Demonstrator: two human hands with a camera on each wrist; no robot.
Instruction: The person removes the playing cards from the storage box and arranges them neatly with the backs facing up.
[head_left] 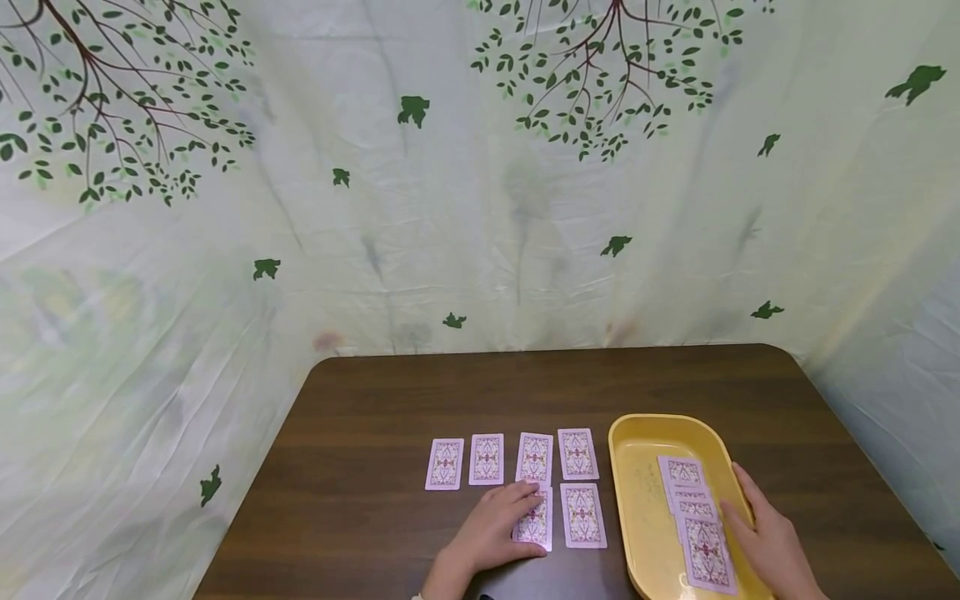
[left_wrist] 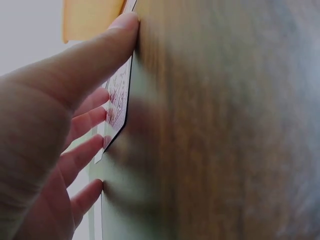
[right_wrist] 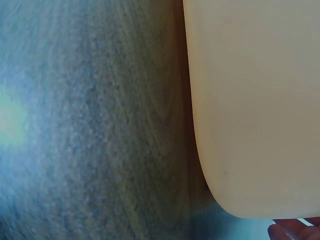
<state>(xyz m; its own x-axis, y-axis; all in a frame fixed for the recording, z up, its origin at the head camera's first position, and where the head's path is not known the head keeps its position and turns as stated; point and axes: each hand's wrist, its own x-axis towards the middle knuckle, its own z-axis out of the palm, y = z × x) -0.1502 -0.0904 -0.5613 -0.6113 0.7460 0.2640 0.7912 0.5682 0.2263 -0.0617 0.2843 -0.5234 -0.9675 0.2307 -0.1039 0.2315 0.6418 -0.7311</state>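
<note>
My left hand [head_left: 491, 525] spans a playing card [head_left: 534, 529] with a pink-and-purple patterned back, in the near row on the table. Its fingers [left_wrist: 90, 117] are at the card's far edge, and the thumb [left_wrist: 122, 30] is at its near edge. Beside that card, to the right, lies another face-down card [head_left: 582, 517]. On the right, my right hand [head_left: 780, 537] grips the side rim of a yellow tray [head_left: 637, 533], thumb on the inner side. Several overlapping cards [head_left: 707, 554] lie face down in the tray, close to that thumb.
Behind the near cards runs a row of several face-down cards [head_left: 487, 458], spaced apart. The dark wooden table [head_left: 345, 500] has rounded far corners. A white curtain [head_left: 480, 250] printed with branches and green leaves hangs behind it.
</note>
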